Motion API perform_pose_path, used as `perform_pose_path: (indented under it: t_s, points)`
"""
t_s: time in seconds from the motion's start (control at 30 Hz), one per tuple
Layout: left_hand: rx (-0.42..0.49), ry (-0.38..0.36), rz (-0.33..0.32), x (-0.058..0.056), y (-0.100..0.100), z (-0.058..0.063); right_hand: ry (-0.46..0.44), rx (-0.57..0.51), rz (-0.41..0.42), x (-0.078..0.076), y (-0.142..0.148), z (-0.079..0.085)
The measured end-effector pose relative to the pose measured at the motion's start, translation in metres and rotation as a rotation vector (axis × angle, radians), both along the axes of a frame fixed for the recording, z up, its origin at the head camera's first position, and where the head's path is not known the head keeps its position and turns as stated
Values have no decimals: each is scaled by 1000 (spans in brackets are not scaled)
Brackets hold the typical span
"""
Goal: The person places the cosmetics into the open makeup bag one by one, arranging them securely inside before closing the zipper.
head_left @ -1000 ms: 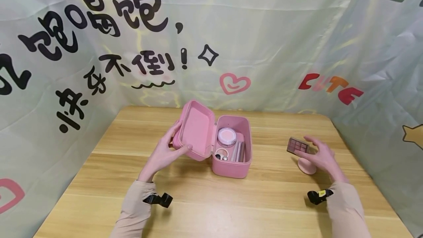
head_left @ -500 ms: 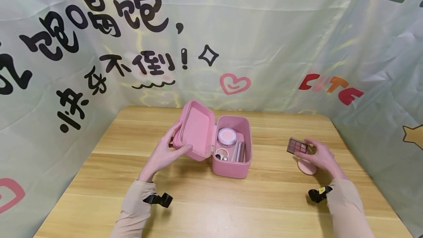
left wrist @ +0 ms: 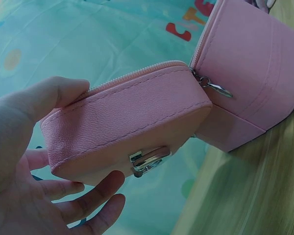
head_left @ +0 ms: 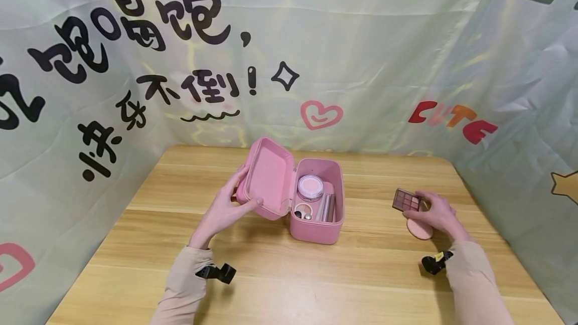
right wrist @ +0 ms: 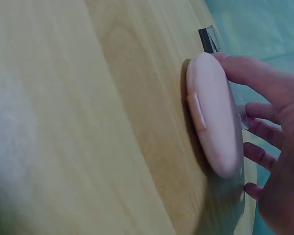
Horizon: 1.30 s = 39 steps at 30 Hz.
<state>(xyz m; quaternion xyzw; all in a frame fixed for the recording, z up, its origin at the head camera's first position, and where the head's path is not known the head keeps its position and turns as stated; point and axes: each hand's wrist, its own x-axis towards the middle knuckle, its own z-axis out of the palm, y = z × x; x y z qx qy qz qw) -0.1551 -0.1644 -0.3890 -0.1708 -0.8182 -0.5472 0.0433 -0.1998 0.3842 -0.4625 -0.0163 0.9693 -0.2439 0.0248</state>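
A pink makeup case [head_left: 316,233] stands unzipped on the table, its lid [head_left: 273,179] folded out to the left. My left hand [head_left: 226,212] holds the lid's outer end, thumb on the rim; a silver clasp [left wrist: 149,159] shows on its outside in the left wrist view. Inside the case lie a round powder compact [head_left: 310,187] and several slim tubes [head_left: 326,207]. Off to the right, my right hand [head_left: 440,214] pinches an eyeshadow palette [head_left: 406,199] between thumb and fingers. Below that palette lies a pink oval puff-like item [right wrist: 215,117], which partly hides the palette in the right wrist view.
The wooden table [head_left: 280,285] carries the case left of centre and the palette on the right. A printed cloth [head_left: 370,64] hangs along its back and sides. A small zipper pull [left wrist: 219,89] dangles by the case hinge.
My right hand has come down slightly and its fingers have closed in on the palette's edge. My left hand and the case have stayed where they were.
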Motion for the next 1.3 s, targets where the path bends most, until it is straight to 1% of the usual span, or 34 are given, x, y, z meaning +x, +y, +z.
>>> perform_pose_path:
  t_s: [0.2,0.47,0.63,0.83,1.03,1.3]
  points:
    - [-12,4,9,0,0,0,28,5,3,-1,0,-3]
    - [-3,3,2,0,1,0,68,-79,-2,1,-2,-5]
    - [0,-5,3,0,1,0,67,-93,-22,2,-4,-4]
    - [1,-8,2,0,1,0,70,-93,-16,3,-10,3]
    - [1,-2,-2,-1,1,0,57,-121,-17,6,-20,14]
    - [-13,7,4,-1,1,0,99,-150,4,8,-31,24]
